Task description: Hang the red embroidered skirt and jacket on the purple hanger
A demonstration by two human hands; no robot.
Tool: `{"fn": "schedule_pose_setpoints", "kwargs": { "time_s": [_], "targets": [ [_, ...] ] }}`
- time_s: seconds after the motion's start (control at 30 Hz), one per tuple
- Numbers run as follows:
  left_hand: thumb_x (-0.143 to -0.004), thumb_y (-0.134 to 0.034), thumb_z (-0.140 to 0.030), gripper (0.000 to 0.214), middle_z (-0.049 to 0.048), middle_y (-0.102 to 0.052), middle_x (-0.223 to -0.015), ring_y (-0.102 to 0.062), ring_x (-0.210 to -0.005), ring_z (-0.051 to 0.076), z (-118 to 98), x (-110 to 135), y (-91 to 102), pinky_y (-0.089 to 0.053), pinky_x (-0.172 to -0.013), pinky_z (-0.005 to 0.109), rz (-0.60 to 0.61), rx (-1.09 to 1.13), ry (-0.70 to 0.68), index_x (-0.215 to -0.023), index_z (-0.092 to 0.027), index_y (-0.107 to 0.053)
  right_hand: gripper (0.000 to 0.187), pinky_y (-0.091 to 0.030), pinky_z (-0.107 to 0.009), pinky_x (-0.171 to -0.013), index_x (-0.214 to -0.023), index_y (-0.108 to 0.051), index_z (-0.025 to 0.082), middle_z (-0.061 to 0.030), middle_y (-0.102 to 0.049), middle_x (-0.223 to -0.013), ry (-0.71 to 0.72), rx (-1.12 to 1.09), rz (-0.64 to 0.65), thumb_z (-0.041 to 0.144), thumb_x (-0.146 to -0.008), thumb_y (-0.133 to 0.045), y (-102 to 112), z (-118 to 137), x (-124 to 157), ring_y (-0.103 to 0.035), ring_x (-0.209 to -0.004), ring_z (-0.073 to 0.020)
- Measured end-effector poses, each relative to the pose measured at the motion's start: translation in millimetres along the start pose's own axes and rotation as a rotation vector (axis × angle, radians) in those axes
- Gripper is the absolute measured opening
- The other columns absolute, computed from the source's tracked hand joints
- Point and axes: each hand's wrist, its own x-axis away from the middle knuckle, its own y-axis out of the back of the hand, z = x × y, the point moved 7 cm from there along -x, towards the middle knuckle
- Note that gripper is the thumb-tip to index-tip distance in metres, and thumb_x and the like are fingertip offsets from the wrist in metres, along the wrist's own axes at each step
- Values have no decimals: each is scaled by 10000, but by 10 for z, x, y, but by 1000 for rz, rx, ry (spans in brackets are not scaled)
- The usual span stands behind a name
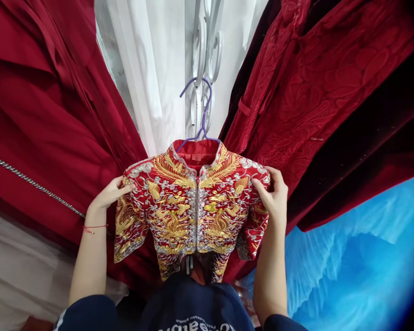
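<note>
A small red jacket (193, 207) with dense gold and silver embroidery hangs in front of me on a purple wire hanger (203, 115). A size label shows inside its collar. My left hand (111, 193) grips the jacket's left shoulder, fingers curled onto the cloth. At the right shoulder, my right hand (274, 195) pinches the fabric with fingers closed on it. The jacket's front is closed and faces me, sleeves hanging down on both sides.
Dark red garments hang close on the left (44, 115) and right (331, 82). White cloth (152, 69) and a white ornate grille (207, 55) sit behind the hanger. A silver chain (34, 184) crosses the left garment. Blue fabric (359, 257) lies lower right.
</note>
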Motion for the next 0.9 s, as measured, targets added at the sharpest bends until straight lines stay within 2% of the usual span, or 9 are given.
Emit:
{"fn": "schedule_pose_setpoints", "kwargs": {
  "time_s": [0.13,0.23,0.33,0.43,0.6,0.7,0.8,0.87,0.9],
  "targets": [
    [-513,-850,-565,595,112,-764,-879,-708,-775,261,279,202,-17,-584,-729,356,-123,14,96,-904,-133,-729,471,-515,-358,-807,-1116,-608,199,-61,-682,-1004,-205,-119,-87,489,-761,-711,48,-326,413,-636,-854,-203],
    [-515,-857,-523,564,101,-766,-896,-701,-791,252,188,321,99,-571,-730,328,-340,-101,-6,-902,-129,-743,390,-515,-299,-659,-918,-647,188,-17,-669,-805,-335,-194,-99,474,-687,-777,97,-501,495,-592,-667,-154],
    [-539,-845,-506,497,76,-765,-849,-689,-788,243,26,414,289,-552,-724,301,-489,-300,-94,-863,-139,-757,353,-476,-258,-548,-775,-650,188,16,-633,-690,-372,-244,-68,446,-617,-832,133,-582,436,-540,-571,-123],
    [-572,-817,-519,486,81,-762,-863,-685,-785,229,52,476,390,-547,-719,288,-464,-268,-113,-858,-132,-748,334,-496,-259,-581,-798,-677,201,14,-671,-738,-389,-323,8,448,-631,-827,74,-640,478,-580,-611,-130],
    [-592,-798,-520,606,120,-744,-1015,-698,-853,221,540,591,261,-560,-773,308,-245,-6,43,-1035,-119,-697,474,-557,-332,-691,-851,-707,202,-31,-745,-845,-600,-461,319,510,-527,-864,-136,-805,955,-676,-707,-191],
    [-633,-768,-515,547,112,-744,-980,-697,-835,211,710,678,411,-561,-754,298,-367,-33,66,-1003,-117,-698,527,-561,-351,-678,-851,-720,179,-58,-751,-832,-657,-380,370,543,-499,-865,53,-853,1077,-686,-705,-218],
    [-656,-754,-507,465,67,-749,-913,-695,-802,190,650,742,634,-558,-730,264,-467,-133,-3,-946,-145,-713,553,-550,-340,-636,-840,-725,153,-76,-746,-819,-611,-197,274,540,-474,-875,423,-841,989,-672,-703,-229],
    [-645,-771,-500,453,57,-752,-906,-699,-803,193,589,793,714,-562,-719,258,-445,-178,-11,-934,-155,-721,578,-542,-330,-620,-873,-728,149,-77,-746,-826,-607,-153,226,537,-471,-876,587,-828,984,-666,-697,-223],
    [-636,-785,-495,465,62,-754,-913,-703,-802,198,593,823,720,-568,-712,264,-394,-158,25,-948,-156,-722,587,-540,-326,-620,-890,-733,148,-76,-747,-828,-634,-160,262,536,-473,-876,596,-831,1034,-665,-692,-218]
  ]
}}
